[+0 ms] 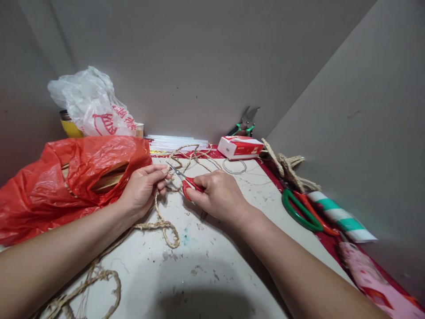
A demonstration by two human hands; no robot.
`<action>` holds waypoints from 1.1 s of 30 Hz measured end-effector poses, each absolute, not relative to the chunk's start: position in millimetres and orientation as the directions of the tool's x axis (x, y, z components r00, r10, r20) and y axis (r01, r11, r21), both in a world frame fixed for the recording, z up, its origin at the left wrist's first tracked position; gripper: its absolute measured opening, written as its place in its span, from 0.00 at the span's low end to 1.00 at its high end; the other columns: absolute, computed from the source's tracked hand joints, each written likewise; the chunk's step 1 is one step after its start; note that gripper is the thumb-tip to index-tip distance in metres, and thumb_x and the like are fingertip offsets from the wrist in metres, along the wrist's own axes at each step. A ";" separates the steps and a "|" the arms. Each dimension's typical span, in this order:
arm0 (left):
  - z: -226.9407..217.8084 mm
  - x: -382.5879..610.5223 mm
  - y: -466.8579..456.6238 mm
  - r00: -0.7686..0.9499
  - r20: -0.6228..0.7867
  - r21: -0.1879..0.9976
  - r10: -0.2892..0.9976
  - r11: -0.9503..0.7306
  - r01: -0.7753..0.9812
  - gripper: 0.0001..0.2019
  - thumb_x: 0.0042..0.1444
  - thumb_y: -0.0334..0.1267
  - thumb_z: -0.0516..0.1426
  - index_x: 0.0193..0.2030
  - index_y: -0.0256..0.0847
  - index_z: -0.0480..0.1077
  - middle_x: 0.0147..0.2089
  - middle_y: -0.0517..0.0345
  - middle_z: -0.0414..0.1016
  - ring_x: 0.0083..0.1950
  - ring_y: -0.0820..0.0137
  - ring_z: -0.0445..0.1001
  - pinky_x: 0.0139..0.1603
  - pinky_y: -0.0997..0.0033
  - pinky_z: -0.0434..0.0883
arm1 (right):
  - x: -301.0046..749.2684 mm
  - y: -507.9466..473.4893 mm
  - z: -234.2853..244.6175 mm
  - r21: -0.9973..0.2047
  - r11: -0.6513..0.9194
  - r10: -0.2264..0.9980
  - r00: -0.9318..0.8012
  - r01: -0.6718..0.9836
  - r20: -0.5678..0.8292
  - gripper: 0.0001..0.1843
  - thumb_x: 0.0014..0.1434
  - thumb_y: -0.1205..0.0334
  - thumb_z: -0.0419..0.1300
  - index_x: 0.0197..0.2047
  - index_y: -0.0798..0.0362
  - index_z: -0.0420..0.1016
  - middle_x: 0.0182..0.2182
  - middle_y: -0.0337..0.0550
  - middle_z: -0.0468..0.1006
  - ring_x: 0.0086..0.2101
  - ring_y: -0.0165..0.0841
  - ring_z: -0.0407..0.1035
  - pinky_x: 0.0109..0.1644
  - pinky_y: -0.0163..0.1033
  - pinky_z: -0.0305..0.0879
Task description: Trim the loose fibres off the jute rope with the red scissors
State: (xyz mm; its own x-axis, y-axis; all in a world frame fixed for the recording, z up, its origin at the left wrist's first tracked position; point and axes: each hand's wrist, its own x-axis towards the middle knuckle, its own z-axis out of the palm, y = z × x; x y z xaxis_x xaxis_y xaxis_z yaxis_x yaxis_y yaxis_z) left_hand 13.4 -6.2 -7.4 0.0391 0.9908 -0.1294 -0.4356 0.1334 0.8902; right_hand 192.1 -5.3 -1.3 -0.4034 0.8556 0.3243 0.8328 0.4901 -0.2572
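My left hand (141, 186) pinches a braided straw cord (158, 212) near the middle of the table. From that hand the cord hangs down, loops on the table and runs under my left forearm to the front left. My right hand (219, 195) is closed round the red handles of small scissors (190, 181). Their slightly parted blades point up and left, with the tips beside my left fingertips. More loops of cord lie just behind both hands. Whether the blades touch the cord, I cannot tell.
A red plastic bag (99, 195) with wooden pieces is at the left, a white plastic bag (96, 104) behind it. Clear sticks (179, 144), a red-white box (241, 147) and pruning shears (247, 122) line the back. Green-handled scissors (300, 210) and a striped roll (343, 217) lie right.
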 end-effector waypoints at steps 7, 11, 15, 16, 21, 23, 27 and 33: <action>-8.4 14.7 -6.7 0.028 -0.122 0.893 0.992 0.122 -0.434 0.06 0.43 0.28 0.63 0.29 0.31 0.70 0.25 0.58 0.71 0.19 0.83 0.59 0.19 0.80 0.60 | 189.3 -6.6 -0.1 -0.269 0.461 0.877 -0.388 0.846 0.283 0.18 0.50 0.55 0.55 0.14 0.52 0.60 0.12 0.34 0.61 0.19 0.26 0.50 0.30 0.36 0.48; -8.7 14.1 -5.5 0.021 -0.133 0.889 0.991 0.129 -0.439 0.07 0.41 0.29 0.64 0.29 0.31 0.71 0.25 0.58 0.71 0.19 0.83 0.59 0.19 0.80 0.60 | 189.7 -7.2 0.4 -0.296 0.442 0.883 -0.354 0.847 0.307 0.19 0.49 0.55 0.55 0.13 0.52 0.58 0.11 0.33 0.57 0.18 0.25 0.46 0.27 0.36 0.45; -8.8 13.6 -4.6 0.025 -0.133 0.888 0.991 0.131 -0.440 0.09 0.40 0.29 0.65 0.30 0.31 0.72 0.25 0.58 0.71 0.19 0.83 0.59 0.19 0.81 0.59 | 190.3 -8.3 1.7 -0.342 0.429 0.893 -0.335 0.836 0.300 0.19 0.49 0.56 0.55 0.12 0.52 0.58 0.11 0.32 0.54 0.18 0.25 0.43 0.25 0.36 0.42; -8.9 13.6 -4.6 0.027 -0.134 0.888 0.991 0.132 -0.440 0.09 0.40 0.29 0.65 0.30 0.31 0.72 0.25 0.58 0.71 0.19 0.83 0.59 0.19 0.81 0.59 | 190.5 -8.5 2.1 -0.351 0.430 0.894 -0.338 0.832 0.294 0.19 0.49 0.56 0.54 0.12 0.52 0.58 0.11 0.32 0.54 0.18 0.25 0.43 0.25 0.36 0.41; -8.9 14.0 -5.0 0.027 -0.122 0.890 0.992 0.121 -0.440 0.09 0.41 0.28 0.64 0.31 0.31 0.72 0.25 0.58 0.71 0.19 0.83 0.59 0.18 0.81 0.59 | 191.4 -8.0 0.8 -0.346 0.450 0.885 -0.360 0.823 0.295 0.19 0.51 0.56 0.53 0.13 0.53 0.58 0.11 0.32 0.54 0.18 0.25 0.43 0.26 0.36 0.41; -8.8 14.1 -5.3 0.026 -0.113 0.894 0.993 0.113 -0.434 0.09 0.41 0.29 0.64 0.32 0.31 0.72 0.25 0.58 0.72 0.19 0.83 0.59 0.19 0.81 0.59 | 191.5 -7.6 -0.4 -0.311 0.462 0.876 -0.372 0.831 0.307 0.19 0.51 0.55 0.53 0.13 0.52 0.59 0.11 0.32 0.55 0.18 0.25 0.43 0.27 0.36 0.41; -10.1 15.0 -6.2 0.038 -0.122 0.906 0.992 0.127 -0.404 0.09 0.42 0.30 0.65 0.31 0.31 0.72 0.25 0.56 0.72 0.18 0.82 0.59 0.19 0.80 0.60 | 191.1 -7.8 -0.7 -0.264 0.445 0.877 -0.355 0.856 0.324 0.18 0.50 0.54 0.54 0.13 0.52 0.61 0.11 0.33 0.57 0.18 0.26 0.45 0.27 0.37 0.42; -10.0 14.9 -7.1 0.038 -0.128 0.898 0.991 0.132 -0.419 0.10 0.42 0.29 0.65 0.32 0.31 0.72 0.25 0.57 0.72 0.19 0.83 0.59 0.19 0.80 0.60 | 191.4 -7.6 -1.2 -0.303 0.454 0.878 -0.362 0.838 0.313 0.18 0.51 0.56 0.53 0.13 0.52 0.60 0.11 0.32 0.55 0.18 0.25 0.43 0.26 0.37 0.40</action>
State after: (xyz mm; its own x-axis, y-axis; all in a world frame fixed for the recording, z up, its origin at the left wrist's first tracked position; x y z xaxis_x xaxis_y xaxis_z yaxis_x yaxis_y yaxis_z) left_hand 14.9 -7.1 -10.0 0.0375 0.9910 -0.1285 -0.4189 0.1323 0.8984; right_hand 191.4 -7.6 -1.2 -0.3622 0.8779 0.3132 0.8378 0.4539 -0.3034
